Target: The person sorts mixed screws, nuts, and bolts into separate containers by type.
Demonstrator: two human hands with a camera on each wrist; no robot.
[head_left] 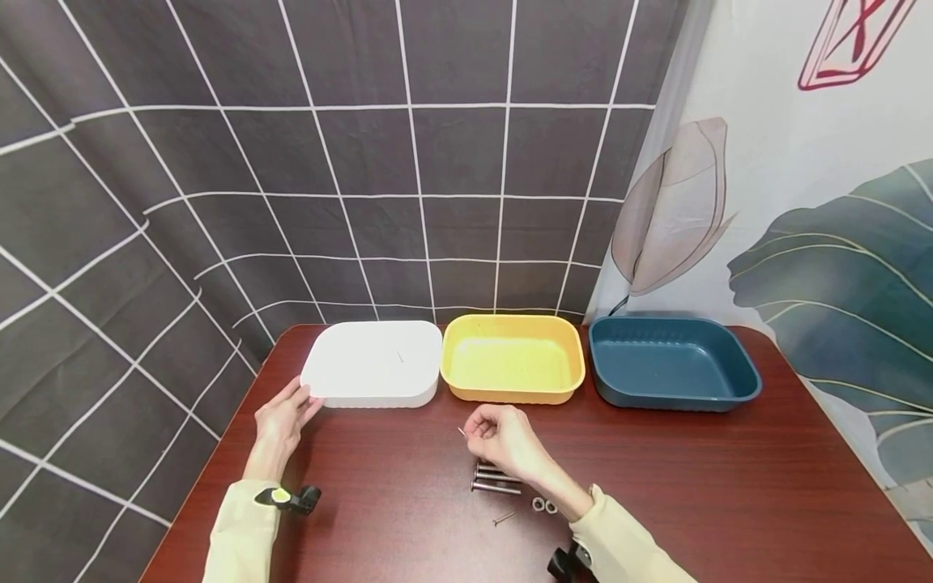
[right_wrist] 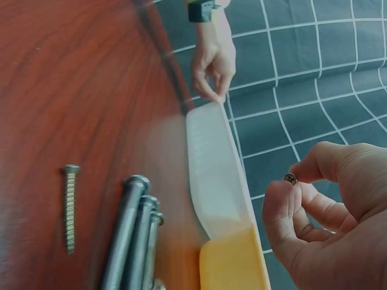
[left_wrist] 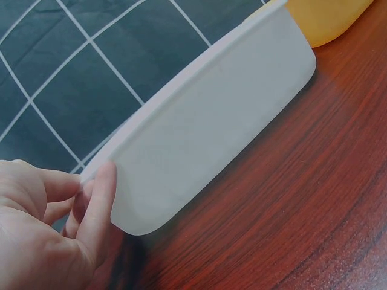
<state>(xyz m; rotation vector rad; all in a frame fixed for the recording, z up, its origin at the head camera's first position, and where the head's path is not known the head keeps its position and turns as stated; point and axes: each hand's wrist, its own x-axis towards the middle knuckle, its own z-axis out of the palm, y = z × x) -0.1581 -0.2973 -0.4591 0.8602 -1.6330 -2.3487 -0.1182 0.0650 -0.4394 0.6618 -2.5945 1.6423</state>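
My left hand (head_left: pixel 279 423) pinches the near left corner of a white plastic bin (head_left: pixel 379 401), thumb and fingers at its rim in the left wrist view. A small screw (head_left: pixel 400 356) lies inside that bin. Between thumb and fingertips, my right hand (head_left: pixel 506 441) pinches another screw (right_wrist: pixel 291 179); its cross-slotted head shows in the right wrist view. That hand is over the table, just in front of the yellow bin (head_left: pixel 510 397). Below it lie several thick metal bolts (head_left: pixel 496 487), partly covered by the hand, and a loose screw (head_left: pixel 504 518).
Two hex nuts (head_left: pixel 538 504) lie beside my right forearm. To the right of the yellow bin stands a dark blue bin (head_left: pixel 674 401). All three bins line the back of the reddish wooden table (head_left: pixel 394 502), against a grey checked cloth (head_left: pixel 364 154).
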